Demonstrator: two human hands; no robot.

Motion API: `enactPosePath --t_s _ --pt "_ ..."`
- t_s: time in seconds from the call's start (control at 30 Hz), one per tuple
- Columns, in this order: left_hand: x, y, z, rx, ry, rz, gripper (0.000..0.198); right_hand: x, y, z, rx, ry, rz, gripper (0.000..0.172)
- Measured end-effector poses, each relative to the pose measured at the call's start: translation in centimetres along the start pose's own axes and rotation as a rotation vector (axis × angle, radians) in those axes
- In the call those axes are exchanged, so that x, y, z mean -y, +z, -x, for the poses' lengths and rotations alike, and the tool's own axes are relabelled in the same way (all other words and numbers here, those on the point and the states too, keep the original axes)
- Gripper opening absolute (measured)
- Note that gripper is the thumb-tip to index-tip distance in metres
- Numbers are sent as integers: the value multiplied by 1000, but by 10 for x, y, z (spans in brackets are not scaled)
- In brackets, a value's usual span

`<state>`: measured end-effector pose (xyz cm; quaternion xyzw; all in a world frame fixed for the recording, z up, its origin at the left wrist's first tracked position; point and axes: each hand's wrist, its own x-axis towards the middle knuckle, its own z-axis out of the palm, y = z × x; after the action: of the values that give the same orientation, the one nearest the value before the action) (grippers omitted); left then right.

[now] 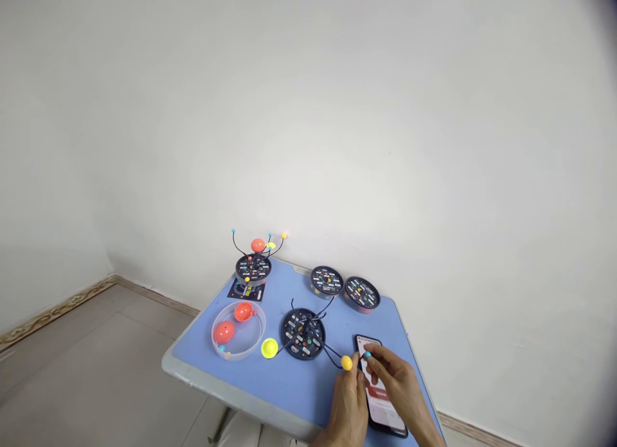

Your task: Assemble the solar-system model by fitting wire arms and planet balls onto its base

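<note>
Right of the black base (303, 347) I see the right hand (399, 381), thumb and finger pinched on a small blue bead (367, 354) above the phone (384, 410). Left hand (349, 405) half curled by the base's yellow ball (346, 363); can't tell its grip. Yellow cup (269, 349) just left of base, clear tub (263, 328) beyond. Blue tabletop (274, 386) stretches from base to front edge, giving some room.

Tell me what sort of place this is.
Probably a plain indoor room, perhaps in a home: patterned baseboard, tiled floor and blue-topped table against a bare white wall.
</note>
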<state>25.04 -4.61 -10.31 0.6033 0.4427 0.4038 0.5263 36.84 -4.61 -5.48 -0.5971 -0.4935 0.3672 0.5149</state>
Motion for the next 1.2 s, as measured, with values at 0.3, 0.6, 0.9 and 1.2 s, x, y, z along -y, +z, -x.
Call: enactPosePath --t_s 0.3,0.6,0.9,1.2 --pt "9 6 -4 -27 37 93 47 2 -1 -5 44 -80 141 30" --pt "-2 8 -5 -66 3 184 46 9 -8 -4 111 -416 514 23" --pt "0 18 -8 -140 -116 265 45 16 -11 -5 254 -491 774 31" --pt "7 29 -15 -191 -222 355 47 24 -10 -8 325 -549 874 32"
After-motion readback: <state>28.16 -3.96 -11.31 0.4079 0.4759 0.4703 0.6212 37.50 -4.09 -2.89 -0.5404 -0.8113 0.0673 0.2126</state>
